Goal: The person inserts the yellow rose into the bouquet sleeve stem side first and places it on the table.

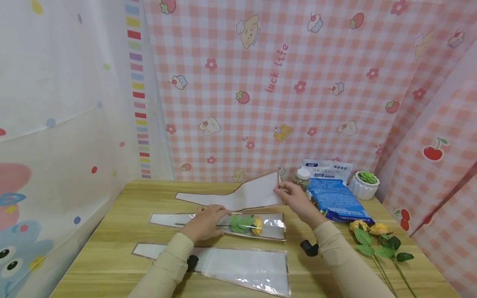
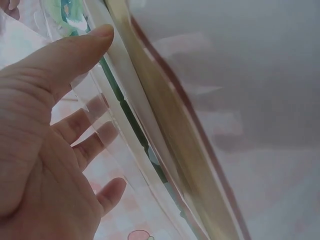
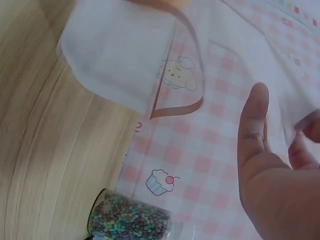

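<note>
Nearest on the wood-patterned surface lies a flat near sleeve, translucent with a brown border, its narrow end to the left and its wide end to the right. Part of it passes under the person's left forearm, which bears a black wrist device. To the right, well apart from the sleeve, two loose yellow roses lie with their stems toward the near edge.

Just beyond the near sleeve is a middle sleeve, with a yellow rose inside it, bloom toward the wide end. The left hand rests on this sleeve over the stem, its grip apart, thumb and fingers spread.

Farther back is a far sleeve, its wide end raised. The right hand pinches that end near the edge, the grip together on the film.

Behind the right hand stands a white-lidded jar of multicoloured granules. Beside it a blue packet leans in front of a white pouch, with a potted succulent to the right. A pink checked cloth hangs behind everything.
</note>
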`<state>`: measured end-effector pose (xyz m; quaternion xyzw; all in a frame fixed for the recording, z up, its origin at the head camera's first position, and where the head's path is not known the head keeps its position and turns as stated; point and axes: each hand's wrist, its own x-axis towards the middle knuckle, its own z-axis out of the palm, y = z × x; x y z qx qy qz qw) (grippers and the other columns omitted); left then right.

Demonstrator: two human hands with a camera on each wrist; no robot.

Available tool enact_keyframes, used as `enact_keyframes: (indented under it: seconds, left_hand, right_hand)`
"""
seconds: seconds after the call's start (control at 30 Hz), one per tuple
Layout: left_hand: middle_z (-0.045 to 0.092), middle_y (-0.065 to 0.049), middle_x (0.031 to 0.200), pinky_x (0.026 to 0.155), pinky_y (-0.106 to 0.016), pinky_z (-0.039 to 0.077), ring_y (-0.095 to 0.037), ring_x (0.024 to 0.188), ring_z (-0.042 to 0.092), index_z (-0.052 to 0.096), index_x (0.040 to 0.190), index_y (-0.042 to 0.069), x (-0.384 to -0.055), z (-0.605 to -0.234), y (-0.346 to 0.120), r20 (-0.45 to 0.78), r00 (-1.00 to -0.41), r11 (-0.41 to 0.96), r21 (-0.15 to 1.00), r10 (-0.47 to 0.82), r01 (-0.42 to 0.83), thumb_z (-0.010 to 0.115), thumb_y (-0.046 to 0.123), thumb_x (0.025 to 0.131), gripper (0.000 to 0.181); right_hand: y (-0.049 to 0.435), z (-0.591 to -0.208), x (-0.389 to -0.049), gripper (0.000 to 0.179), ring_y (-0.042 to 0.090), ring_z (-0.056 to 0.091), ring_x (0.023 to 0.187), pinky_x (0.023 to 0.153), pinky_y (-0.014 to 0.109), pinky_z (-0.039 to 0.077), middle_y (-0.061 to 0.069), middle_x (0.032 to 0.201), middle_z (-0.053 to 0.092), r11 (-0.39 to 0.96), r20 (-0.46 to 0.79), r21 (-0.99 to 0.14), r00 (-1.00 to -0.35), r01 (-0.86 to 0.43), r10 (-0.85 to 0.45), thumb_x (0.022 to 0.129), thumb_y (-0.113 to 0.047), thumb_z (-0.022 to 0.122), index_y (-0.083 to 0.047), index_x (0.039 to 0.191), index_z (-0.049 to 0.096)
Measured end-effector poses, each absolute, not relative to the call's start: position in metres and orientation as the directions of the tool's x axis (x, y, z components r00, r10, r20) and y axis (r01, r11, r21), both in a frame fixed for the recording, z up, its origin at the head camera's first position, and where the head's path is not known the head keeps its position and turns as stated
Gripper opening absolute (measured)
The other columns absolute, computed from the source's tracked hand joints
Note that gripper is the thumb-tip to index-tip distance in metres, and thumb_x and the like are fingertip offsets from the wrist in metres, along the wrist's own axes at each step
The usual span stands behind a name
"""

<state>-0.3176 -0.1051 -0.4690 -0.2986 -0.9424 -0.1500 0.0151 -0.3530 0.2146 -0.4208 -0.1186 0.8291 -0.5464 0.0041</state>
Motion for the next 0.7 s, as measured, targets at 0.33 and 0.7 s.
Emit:
enact_keyframes:
  seconds: [0.33,0.7]
  left_hand:
    - [0.055,-0.008,0.143,0.107,-0.061,0.032,-0.031,0.136,0.047,0.058,0.140,0.021,-0.319,-0.474,-0.106,0.098,-0.833,0.793,0.263,0.544,0.549,0.081,0.026,0.088,0.057]
    - [0.054,-0.008,0.145,0.107,-0.061,0.033,-0.031,0.136,0.046,0.057,0.142,0.021,-0.322,-0.476,-0.106,0.109,-0.826,0.791,0.244,0.552,0.561,0.081,0.028,0.088,0.059]
  right_hand:
    - [0.221,-0.421,-0.345,0.059,0.031,0.045,0.134,0.110,0.049,0.039,0.020,0.147,0.048,0.192,0.079,-0.965,-0.900,-0.176,-0.428,0.112,-0.039,0.028,0.006,0.133,0.059]
    - [0.212,-0.415,-0.344,0.015,0.021,0.057,0.080,0.068,0.032,0.050,0.008,0.093,0.065,0.452,0.166,-0.851,-0.953,-0.269,-0.254,0.097,-0.017,0.069,-0.005,0.106,0.070]
